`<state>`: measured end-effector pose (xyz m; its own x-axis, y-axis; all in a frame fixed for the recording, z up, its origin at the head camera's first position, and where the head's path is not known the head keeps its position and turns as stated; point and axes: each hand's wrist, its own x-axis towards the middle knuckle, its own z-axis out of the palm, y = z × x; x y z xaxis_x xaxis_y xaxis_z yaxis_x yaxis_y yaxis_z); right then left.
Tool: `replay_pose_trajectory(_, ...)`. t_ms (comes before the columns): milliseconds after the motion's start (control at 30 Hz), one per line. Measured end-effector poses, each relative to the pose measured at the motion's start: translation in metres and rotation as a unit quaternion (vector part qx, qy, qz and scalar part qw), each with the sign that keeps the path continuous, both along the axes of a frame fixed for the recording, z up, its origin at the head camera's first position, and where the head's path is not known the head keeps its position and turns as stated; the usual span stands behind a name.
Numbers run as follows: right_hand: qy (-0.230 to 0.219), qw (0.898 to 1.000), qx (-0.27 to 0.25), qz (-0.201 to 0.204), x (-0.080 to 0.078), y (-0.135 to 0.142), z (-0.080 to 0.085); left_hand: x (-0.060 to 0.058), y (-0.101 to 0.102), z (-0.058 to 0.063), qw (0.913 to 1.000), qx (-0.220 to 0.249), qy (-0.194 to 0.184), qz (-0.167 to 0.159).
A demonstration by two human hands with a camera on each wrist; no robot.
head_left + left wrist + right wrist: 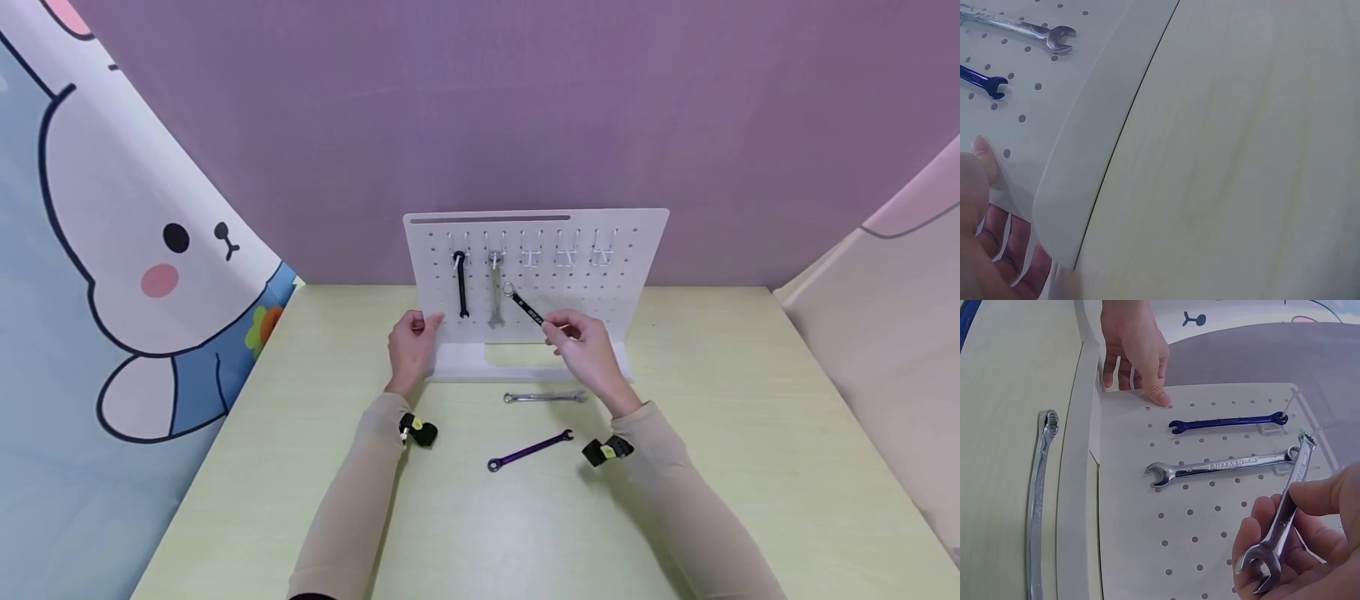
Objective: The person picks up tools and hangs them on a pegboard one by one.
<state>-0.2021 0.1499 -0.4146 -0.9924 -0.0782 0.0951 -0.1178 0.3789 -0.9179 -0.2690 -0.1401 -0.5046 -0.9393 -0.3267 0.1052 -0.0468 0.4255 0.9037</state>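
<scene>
A white pegboard stand (536, 237) is upright on the table. My left hand (409, 350) holds its left edge, thumb on the front face and fingers behind. My right hand (588, 346) pinches a silver combination wrench (1284, 515) between thumb and fingers, its ring end pointing up and left toward the board. In the right wrist view that ring end overlaps the hung wrench's ring; contact cannot be judged. A dark blue wrench (1229, 422) hangs from the leftmost hook, and a silver wrench (1222, 465) from the one beside it.
Three more hooks (566, 250) on the right of the board carry nothing. On the table (337, 500) before the stand lie a silver wrench (543, 397) and, nearer, a purple wrench (530, 451). A purple cloth wall (480, 125) rises behind.
</scene>
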Motion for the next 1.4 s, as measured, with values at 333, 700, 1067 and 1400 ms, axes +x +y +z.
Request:
replay_pose_trajectory(333, 0.007, 1.0, -0.007, -0.024, -0.0023, 0.0023, 0.0021, 0.0007, 0.0009, 0.0025, 1.0, 0.002, -0.008, 0.005)
replay_pose_trajectory(700, 0.022, 0.999, -0.027, -0.038, -0.0029, 0.0029, 0.0038, 0.0033, 0.0005, 0.0018, 0.9999, 0.008, -0.012, 0.005)
replay_pose_trajectory(1067, 0.027, 0.997, -0.052, -0.051, -0.0052, 0.0038, 0.0036, 0.0018, 0.0009, 0.0011, 1.0, 0.005, -0.002, 0.004)
replay_pose_trajectory(1400, 0.026, 0.996, -0.064, -0.049, -0.0065, 0.005, 0.0021, -0.0002, 0.0014, -0.0006, 1.0, 0.006, 0.002, 0.006)
